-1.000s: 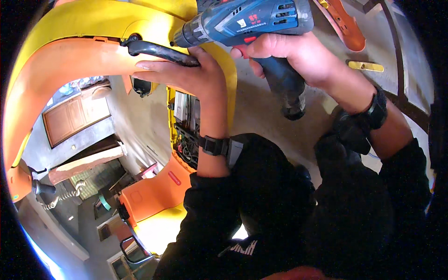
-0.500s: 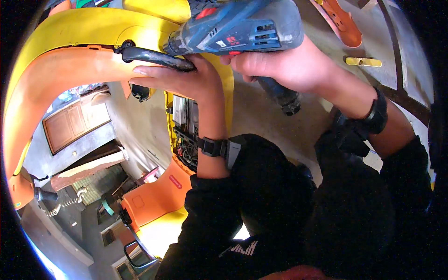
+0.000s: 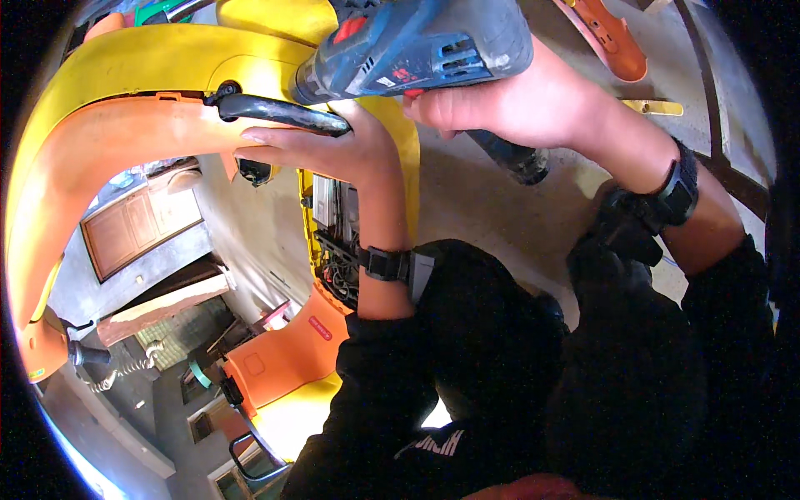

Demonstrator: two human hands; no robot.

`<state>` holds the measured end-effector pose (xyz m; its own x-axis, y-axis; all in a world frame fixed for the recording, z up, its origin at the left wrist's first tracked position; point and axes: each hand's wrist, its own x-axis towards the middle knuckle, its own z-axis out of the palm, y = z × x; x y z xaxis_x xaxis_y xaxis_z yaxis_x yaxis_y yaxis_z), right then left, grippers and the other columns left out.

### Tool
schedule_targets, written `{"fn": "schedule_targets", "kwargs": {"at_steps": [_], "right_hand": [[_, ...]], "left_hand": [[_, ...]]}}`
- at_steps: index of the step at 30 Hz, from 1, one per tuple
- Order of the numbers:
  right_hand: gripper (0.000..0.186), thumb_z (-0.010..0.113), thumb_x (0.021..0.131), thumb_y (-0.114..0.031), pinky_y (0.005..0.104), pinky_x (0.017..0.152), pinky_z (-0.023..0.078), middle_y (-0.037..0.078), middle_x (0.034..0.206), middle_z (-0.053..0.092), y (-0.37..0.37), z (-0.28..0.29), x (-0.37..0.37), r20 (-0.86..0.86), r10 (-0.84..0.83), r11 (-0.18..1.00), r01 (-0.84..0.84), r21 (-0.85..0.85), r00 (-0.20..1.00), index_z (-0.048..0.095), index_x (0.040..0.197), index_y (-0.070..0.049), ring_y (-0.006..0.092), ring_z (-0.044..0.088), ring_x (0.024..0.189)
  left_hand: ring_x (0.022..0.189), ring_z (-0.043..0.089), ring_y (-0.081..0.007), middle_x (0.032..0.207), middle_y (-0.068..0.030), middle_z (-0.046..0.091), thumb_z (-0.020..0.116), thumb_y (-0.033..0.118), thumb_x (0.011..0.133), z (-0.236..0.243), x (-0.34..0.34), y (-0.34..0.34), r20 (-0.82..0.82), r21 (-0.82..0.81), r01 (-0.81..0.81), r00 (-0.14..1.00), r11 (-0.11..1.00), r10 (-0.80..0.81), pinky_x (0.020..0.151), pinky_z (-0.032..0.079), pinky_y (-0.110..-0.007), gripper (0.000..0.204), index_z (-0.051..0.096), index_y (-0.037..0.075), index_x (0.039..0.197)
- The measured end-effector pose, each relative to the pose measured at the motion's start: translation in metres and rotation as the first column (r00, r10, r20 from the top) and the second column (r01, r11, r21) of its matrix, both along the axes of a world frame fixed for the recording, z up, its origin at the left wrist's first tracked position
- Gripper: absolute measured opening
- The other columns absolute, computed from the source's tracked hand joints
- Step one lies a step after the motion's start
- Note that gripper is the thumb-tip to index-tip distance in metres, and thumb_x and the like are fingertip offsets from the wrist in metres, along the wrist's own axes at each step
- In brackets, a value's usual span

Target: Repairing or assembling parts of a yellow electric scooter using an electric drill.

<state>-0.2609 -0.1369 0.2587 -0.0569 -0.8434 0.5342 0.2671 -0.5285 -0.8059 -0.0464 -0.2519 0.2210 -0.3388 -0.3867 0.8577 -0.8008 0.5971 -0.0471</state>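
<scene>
My right hand (image 3: 517,108) grips a blue-and-black cordless drill (image 3: 442,50) by its handle, the battery end showing below my fingers. The drill's chuck (image 3: 308,82) points leftward at a yellow curved panel (image 3: 150,58), just above a black curved handle (image 3: 283,111) bolted at one end. My left hand (image 3: 337,152) holds that handle against the orange panel (image 3: 117,133) below it, fingers reaching left beneath the handle and thumb raised behind it. The drill tip's exact contact with the panel is hidden.
An orange-and-yellow seat (image 3: 283,358) is at lower left, below exposed wiring (image 3: 337,267). A loose orange part (image 3: 608,42) and a yellow strip (image 3: 654,107) lie on the floor at upper right. A wooden door (image 3: 125,229) stands in the background.
The drill and my right hand have moved left and tilted, so less of the drill's handle and battery shows. My left hand stays at the black handle.
</scene>
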Motion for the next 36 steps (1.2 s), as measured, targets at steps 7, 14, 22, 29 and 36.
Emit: {"fn": "schedule_targets", "kwargs": {"at_steps": [7, 14, 22, 29, 36], "right_hand": [[0.029, 0.073, 0.085, -0.016, 0.0286, 0.066, 0.054, 0.006, 0.093, 0.070, 0.001, -0.022, 0.008, 0.116, 0.056, 0.950, -0.089, 0.298, 0.992, 0.066, 0.108, -0.002, 0.0146, 0.064, 0.069], [0.027, 0.072, 0.084, -0.020, 0.0294, 0.064, 0.054, 0.006, 0.088, 0.070, 0.003, -0.019, 0.005, 0.117, 0.074, 0.908, -0.116, 0.402, 0.990, 0.068, 0.103, -0.001, 0.0145, 0.064, 0.067], [0.027, 0.070, 0.084, -0.019, 0.0293, 0.063, 0.052, 0.007, 0.089, 0.070, -0.007, -0.008, -0.005, 0.039, 0.085, 0.911, -0.093, 0.401, 0.996, 0.068, 0.102, 0.000, 0.0144, 0.063, 0.065], [0.045, 0.068, 0.085, -0.013, 0.0378, 0.098, 0.048, 0.013, 0.115, 0.064, -0.008, 0.004, -0.017, -0.219, -0.089, 0.989, 0.059, -0.139, 0.972, 0.056, 0.127, -0.002, 0.0262, 0.059, 0.107], [0.044, 0.068, 0.085, -0.010, 0.0311, 0.076, 0.055, 0.008, 0.098, 0.066, -0.013, 0.028, -0.040, 0.071, 0.432, 0.836, -0.428, 0.344, 0.899, 0.057, 0.127, -0.004, 0.0164, 0.063, 0.081]], "left_hand": [[0.143, 0.006, -0.0585, 0.153, -0.0429, -0.003, 0.067, 0.012, 0.080, -0.005, 0.007, -0.002, 0.049, -0.037, -0.069, 0.996, 0.997, 0.071, 0.114, 0.020, -0.058, 0.101, 0.000, -0.003, 0.154], [0.144, 0.007, -0.0573, 0.154, -0.0415, -0.003, 0.071, 0.011, 0.080, -0.009, 0.005, -0.004, -0.074, -0.029, 0.057, 0.996, 0.998, -0.059, 0.115, 0.020, -0.058, 0.102, 0.003, -0.001, 0.155], [0.145, 0.017, -0.0479, 0.156, -0.0347, 0.007, 0.073, 0.014, 0.083, -0.012, 0.006, -0.002, -0.020, -0.056, -0.074, 0.997, 0.996, 0.073, 0.119, 0.016, -0.053, 0.102, 0.002, -0.008, 0.152], [0.142, 0.026, -0.0462, 0.154, -0.0331, 0.013, 0.077, 0.015, 0.081, -0.007, -0.001, 0.002, 0.025, -0.087, -0.041, 0.999, 0.995, 0.043, 0.117, 0.025, -0.052, 0.105, 0.003, -0.007, 0.152], [0.142, 0.007, -0.0595, 0.153, -0.0420, 0.002, 0.064, 0.006, 0.085, -0.010, 0.004, -0.003, -0.090, -0.024, 0.057, 0.994, 0.998, -0.058, 0.114, 0.019, -0.061, 0.091, 0.006, -0.002, 0.154]]}}
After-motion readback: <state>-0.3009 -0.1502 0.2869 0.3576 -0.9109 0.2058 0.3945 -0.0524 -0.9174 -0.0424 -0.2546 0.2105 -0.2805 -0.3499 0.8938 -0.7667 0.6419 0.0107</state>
